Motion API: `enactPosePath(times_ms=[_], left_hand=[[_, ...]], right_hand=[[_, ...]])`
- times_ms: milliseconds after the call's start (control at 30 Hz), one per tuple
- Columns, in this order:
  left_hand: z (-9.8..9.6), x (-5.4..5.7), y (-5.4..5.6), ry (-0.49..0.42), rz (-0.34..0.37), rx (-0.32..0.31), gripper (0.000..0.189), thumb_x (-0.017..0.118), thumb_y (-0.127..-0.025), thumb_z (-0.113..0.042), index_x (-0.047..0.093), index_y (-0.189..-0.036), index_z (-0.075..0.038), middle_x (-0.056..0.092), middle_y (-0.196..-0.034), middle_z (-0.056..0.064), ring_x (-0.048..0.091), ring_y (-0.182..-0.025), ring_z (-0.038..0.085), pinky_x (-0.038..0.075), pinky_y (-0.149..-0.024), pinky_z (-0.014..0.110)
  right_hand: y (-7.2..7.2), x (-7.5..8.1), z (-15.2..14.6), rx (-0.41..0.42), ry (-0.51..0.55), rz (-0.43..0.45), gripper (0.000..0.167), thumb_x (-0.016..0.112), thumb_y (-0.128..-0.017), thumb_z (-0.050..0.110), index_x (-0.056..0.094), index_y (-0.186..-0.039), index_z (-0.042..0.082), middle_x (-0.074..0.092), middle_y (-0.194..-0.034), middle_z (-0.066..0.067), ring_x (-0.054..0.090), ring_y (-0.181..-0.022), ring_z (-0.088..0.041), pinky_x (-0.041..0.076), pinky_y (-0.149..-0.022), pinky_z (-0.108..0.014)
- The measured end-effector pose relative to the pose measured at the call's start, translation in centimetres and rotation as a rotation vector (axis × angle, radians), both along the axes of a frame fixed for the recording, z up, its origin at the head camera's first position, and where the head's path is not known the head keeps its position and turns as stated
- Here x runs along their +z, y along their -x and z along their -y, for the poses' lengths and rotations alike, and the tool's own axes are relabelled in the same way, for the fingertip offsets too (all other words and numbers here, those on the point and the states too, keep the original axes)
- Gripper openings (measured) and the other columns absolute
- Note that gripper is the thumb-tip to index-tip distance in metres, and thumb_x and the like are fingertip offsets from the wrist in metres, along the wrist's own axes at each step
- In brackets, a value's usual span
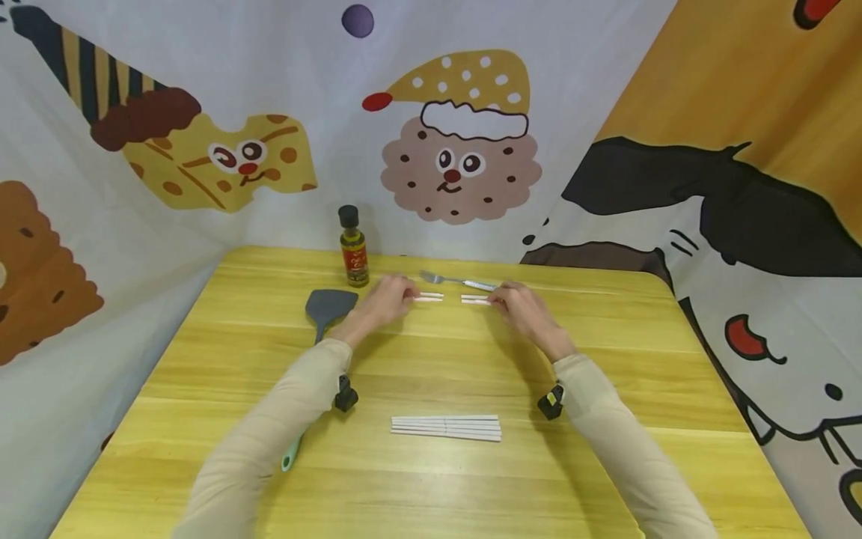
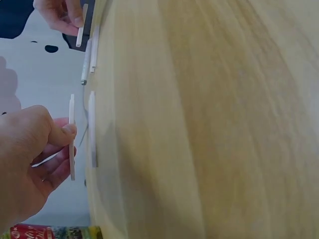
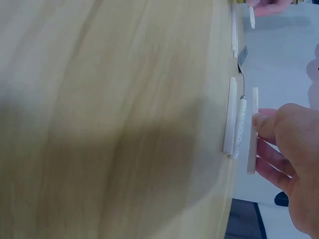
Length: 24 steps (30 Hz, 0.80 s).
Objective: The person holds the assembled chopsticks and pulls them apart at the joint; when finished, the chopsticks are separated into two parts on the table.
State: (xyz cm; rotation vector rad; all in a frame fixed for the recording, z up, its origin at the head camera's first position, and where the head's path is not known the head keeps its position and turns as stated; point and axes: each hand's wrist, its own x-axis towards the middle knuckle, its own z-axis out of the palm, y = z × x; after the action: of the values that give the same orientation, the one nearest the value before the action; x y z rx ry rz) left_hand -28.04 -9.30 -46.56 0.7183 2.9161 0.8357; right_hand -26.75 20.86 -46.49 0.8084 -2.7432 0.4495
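My left hand (image 1: 389, 298) is at the far part of the table, pinching a short white stick (image 2: 72, 149) between thumb and fingers. A second white stick (image 2: 93, 129) lies on the tabletop beside it. Opposite, my right hand (image 1: 528, 311) pinches another short white stick (image 3: 253, 134), held just off the surface. Below that one a similar stick (image 3: 231, 117) rests on the wood. The sticks in the two hands are apart, with a gap between their ends. Just behind them lies a fork (image 1: 461, 281) with a pale patterned handle.
A bundle of several long white sticks (image 1: 446, 427) lies near the table's middle front. Left of my left hand are a dark spatula (image 1: 330, 303) with a green handle end, partly under my arm, and a black-capped bottle (image 1: 354, 254). A cartoon-printed cloth (image 1: 303, 232) hangs behind the table.
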Motion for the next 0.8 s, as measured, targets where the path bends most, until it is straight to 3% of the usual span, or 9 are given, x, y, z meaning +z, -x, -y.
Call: enactPosePath(times_ms=[300, 567, 800], left_hand=[[-0.9, -1.5, 0.5, -0.001, 0.035, 0.021, 0.020, 0.066, -0.091, 0.004, 0.075, -0.106, -0.006, 0.069, -0.103, 0.008, 0.064, -0.094, 0.020, 0.058, -0.085, 0.030], [-1.2, -2.1, 0.5, -0.018, 0.050, 0.026, 0.021, 0.065, -0.090, 0.005, 0.076, -0.105, -0.007, 0.070, -0.102, 0.007, 0.065, -0.096, 0.020, 0.059, -0.087, 0.030], [-1.2, -2.3, 0.6, -0.018, 0.034, 0.033, 0.018, 0.066, -0.092, 0.002, 0.077, -0.103, -0.009, 0.070, -0.101, 0.005, 0.065, -0.095, 0.020, 0.058, -0.086, 0.030]], right_hand=[[0.7, -1.3, 1.4, -0.039, -0.020, 0.047, 0.012, 0.073, -0.092, 0.006, 0.079, -0.101, 0.009, 0.072, -0.099, -0.010, 0.068, -0.086, -0.026, 0.059, -0.072, -0.041], [0.6, -2.4, 2.0, -0.054, -0.079, 0.000, 0.012, 0.073, -0.092, 0.007, 0.079, -0.102, 0.009, 0.073, -0.106, -0.011, 0.069, -0.096, -0.029, 0.061, -0.078, -0.041], [0.7, -2.9, 2.0, -0.032, -0.045, -0.060, 0.010, 0.073, -0.091, 0.004, 0.078, -0.098, 0.009, 0.074, -0.102, -0.009, 0.069, -0.093, -0.028, 0.061, -0.074, -0.040]])
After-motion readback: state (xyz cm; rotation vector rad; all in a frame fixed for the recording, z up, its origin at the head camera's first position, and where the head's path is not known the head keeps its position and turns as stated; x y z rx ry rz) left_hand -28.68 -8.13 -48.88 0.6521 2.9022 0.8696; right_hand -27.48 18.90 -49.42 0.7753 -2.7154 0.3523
